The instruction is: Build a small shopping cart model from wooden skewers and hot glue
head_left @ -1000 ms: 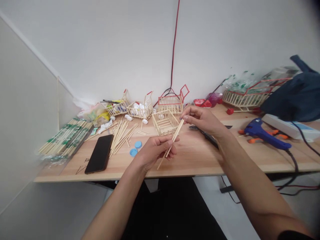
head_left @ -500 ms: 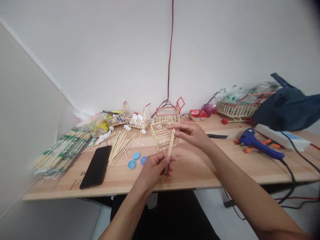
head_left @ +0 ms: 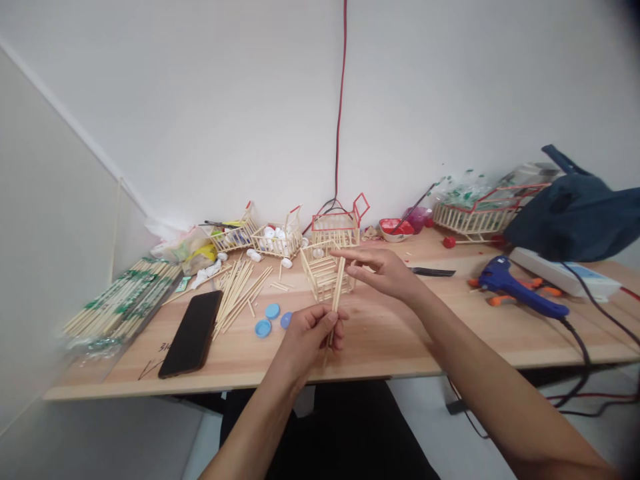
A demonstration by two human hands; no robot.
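Near the table's front edge, my left hand (head_left: 317, 328) pinches a few thin wooden sticks (head_left: 338, 285) between thumb and fingers, their tops pointing up. My right hand (head_left: 383, 270) is held over the top ends with its fingers stretched out and apart from the thumb; whether it touches the tips I cannot tell. Just behind the sticks stands a small basket frame (head_left: 319, 270) built of wooden sticks, partly hidden by my right hand. Blue bottle caps (head_left: 263, 328) lie left of my left hand, beside a pile of loose sticks (head_left: 237, 293).
At left are a phone (head_left: 193, 333) and bagged sticks (head_left: 125, 300). Small stick carts (head_left: 277, 240) line the wall. To the right lie a black-handled tool (head_left: 434, 272), a blue glue gun (head_left: 520, 290), a white power strip (head_left: 565, 273) and a dark blue bag (head_left: 575, 213).
The sticks in my left hand have shifted slightly left and stand a little more upright. My right hand has moved slightly left with them, its fingers straighter over the tops.
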